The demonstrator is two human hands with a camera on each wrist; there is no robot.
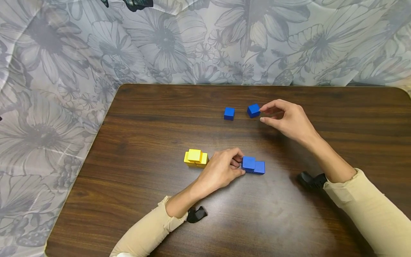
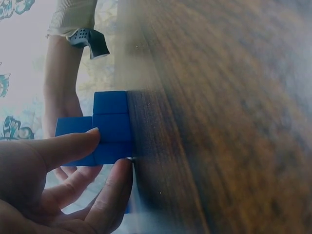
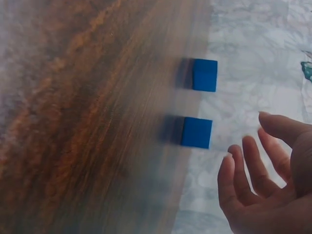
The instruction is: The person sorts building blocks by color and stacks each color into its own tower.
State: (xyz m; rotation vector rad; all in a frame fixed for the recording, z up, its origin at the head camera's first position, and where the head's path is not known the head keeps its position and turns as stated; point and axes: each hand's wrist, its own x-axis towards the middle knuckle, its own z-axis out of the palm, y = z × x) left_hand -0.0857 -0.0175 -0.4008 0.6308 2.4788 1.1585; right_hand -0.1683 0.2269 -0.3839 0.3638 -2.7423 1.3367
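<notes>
My left hand (image 1: 221, 167) is at the left side of a small blue block stack (image 1: 259, 167), one block raised above a lower row. In the left wrist view its thumb lies against the near face of the blue blocks (image 2: 112, 127), and another fingertip is at their lower edge by the tabletop. Farther back, my right hand (image 1: 290, 119) hovers with parted, softly bent fingers and holds nothing. Its fingertips come close to the right-hand loose blue cube (image 1: 253, 111). A second blue cube (image 1: 229, 114) sits just left of that one; both show in the right wrist view.
Left of my left hand stands a yellow block stack (image 1: 194, 156), partly covered by the hand. Everything sits on a dark wooden table (image 1: 144, 121). Behind its far edge hangs a grey floral cloth (image 1: 167, 39). Black wrist devices (image 1: 196, 215) are worn at both cuffs.
</notes>
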